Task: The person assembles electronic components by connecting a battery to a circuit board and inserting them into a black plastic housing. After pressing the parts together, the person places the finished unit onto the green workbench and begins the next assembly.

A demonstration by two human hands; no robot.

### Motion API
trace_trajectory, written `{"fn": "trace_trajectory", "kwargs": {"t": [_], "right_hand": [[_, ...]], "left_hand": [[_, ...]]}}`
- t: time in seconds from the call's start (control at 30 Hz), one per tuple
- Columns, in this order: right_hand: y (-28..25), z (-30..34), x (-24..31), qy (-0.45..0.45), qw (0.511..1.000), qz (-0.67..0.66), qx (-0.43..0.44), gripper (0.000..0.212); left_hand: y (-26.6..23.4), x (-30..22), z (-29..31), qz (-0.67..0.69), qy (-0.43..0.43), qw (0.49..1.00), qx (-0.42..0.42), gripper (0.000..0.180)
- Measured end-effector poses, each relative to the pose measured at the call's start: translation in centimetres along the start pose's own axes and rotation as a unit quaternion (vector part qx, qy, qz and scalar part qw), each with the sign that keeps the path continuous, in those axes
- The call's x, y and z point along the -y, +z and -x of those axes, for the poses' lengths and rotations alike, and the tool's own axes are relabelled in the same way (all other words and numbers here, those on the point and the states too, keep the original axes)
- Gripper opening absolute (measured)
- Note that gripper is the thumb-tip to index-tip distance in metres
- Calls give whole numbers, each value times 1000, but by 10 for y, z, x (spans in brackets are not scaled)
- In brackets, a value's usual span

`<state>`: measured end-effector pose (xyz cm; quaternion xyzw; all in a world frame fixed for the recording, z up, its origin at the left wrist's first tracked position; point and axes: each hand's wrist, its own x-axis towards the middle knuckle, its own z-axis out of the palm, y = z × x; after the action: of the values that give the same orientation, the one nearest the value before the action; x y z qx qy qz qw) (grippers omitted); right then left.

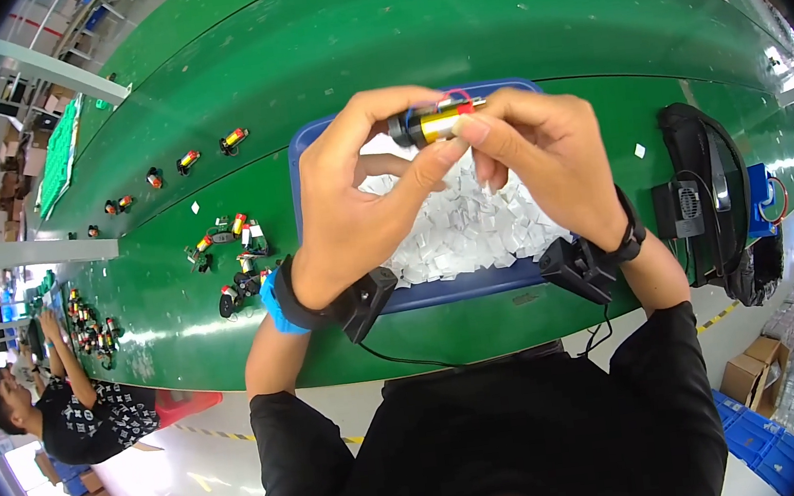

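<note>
Above a blue tray (465, 289), both my hands hold one small battery assembly (440, 125) with a yellow-wrapped cylinder, a black end, a red end and a thin red wire. My left hand (333, 201) grips the black end between thumb and fingers. At the red end, my right hand (557, 146) pinches with thumb and forefinger; whether it also holds some smaller piece is hidden. A heap of small white slips (468, 225) fills the tray below. A wrist strap with a black boxy device (364, 303) is on my left wrist, and a similar device (575, 267) sits at my right.
Several similar battery assemblies (240, 229) lie in a cluster left of the tray, and more (188, 161) form a row beyond. At far left a co-worker (71, 393) reaches to another pile (88, 327). A black bag (702, 174) and a grey box (678, 209) stand right.
</note>
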<state>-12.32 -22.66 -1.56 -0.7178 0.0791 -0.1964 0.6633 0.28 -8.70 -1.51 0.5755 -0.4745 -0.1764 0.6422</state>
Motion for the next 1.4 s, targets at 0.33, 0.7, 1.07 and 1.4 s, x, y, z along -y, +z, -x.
{"fn": "trace_trajectory", "kwargs": {"t": [0.33,0.7,1.07,1.4], "right_hand": [[7,6,1,-73,983,166,-6,16],[2,2,-1,-83,969,231,24,17],[10,9,1,-17,978,144,148,17],[5,-2,-6,-127,964,214,-96,36]], "left_hand": [[-154,116,-43,-282,-275,917,61,42],[-217,68,63,-512,-85,830,204,29],[-135,3,33,-201,-196,960,-20,18],[-3,2,-18,154,-194,967,-62,27]]}}
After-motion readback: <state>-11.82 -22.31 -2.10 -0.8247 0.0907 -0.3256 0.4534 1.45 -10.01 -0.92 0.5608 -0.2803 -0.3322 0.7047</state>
